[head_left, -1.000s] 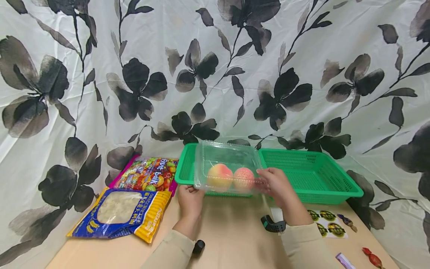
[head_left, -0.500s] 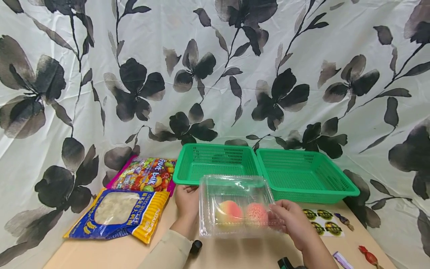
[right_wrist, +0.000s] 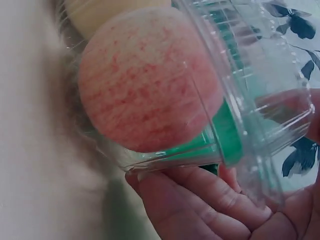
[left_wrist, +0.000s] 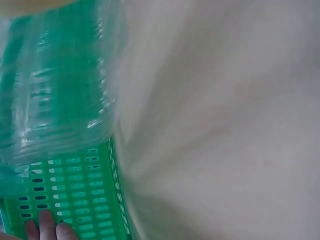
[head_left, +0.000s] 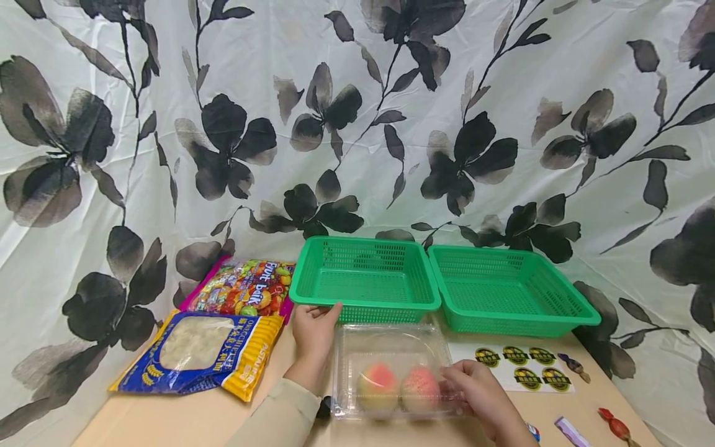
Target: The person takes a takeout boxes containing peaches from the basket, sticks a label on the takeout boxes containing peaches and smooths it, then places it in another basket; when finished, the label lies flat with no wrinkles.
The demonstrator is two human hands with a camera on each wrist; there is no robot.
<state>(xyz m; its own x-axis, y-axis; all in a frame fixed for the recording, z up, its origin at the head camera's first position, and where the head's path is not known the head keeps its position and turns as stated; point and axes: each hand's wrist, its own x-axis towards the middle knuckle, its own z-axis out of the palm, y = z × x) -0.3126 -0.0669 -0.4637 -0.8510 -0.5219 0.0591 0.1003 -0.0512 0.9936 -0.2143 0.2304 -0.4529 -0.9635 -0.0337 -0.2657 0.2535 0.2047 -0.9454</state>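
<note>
Beige sleeve [head_left: 276,417] (black wrist camera [head_left: 324,408], probably)

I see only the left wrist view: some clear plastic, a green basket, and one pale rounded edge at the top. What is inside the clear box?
Observer: The head view shows two peach-like fruits side by side in the clear box.
Operator: Thank you. How is it held?
Observer: The right hand grips it at its right side.
Operator: Is this green basket the only one?
Observer: No, a second basket stands beside it, on the person's right.
</note>
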